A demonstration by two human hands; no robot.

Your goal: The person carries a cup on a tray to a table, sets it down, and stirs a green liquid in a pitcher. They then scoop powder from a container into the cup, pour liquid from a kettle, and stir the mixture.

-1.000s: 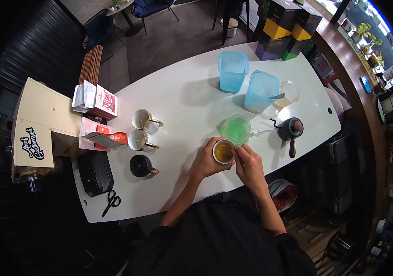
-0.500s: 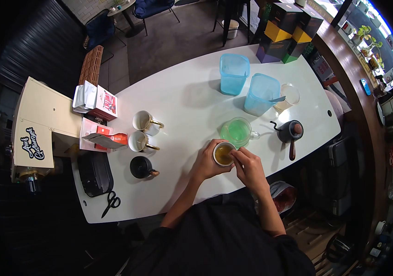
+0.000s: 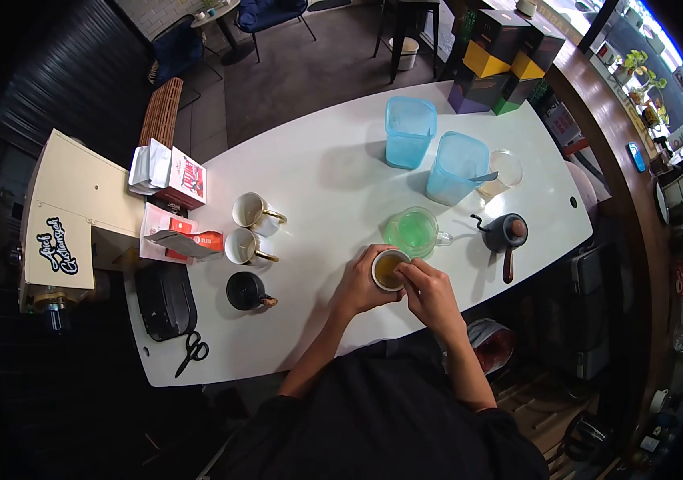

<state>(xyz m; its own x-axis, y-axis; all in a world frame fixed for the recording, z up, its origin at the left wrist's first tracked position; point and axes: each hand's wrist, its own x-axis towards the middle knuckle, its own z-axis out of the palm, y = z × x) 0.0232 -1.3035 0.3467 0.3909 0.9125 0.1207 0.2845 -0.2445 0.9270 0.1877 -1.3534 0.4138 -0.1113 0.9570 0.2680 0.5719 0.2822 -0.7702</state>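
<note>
My left hand is wrapped around a small white cup that holds yellow-brown liquid. Over the cup's right rim, my right hand has its thumb and fingers pinched together; whatever is between them is hidden. Just beyond the cup stands a clear glass cup with green contents, its handle pointing right. Farther right sits a dark manual coffee grinder with a crank and a wooden handle.
Two blue plastic containers and a clear glass stand beyond my hands. At left are two white mugs, a black cup, scissors and coffee packets. Stacked boxes occupy the far right corner.
My right hand's pinched fingers have shifted slightly over the cup. The whole view has moved a little; the other things on the table stay in place.
</note>
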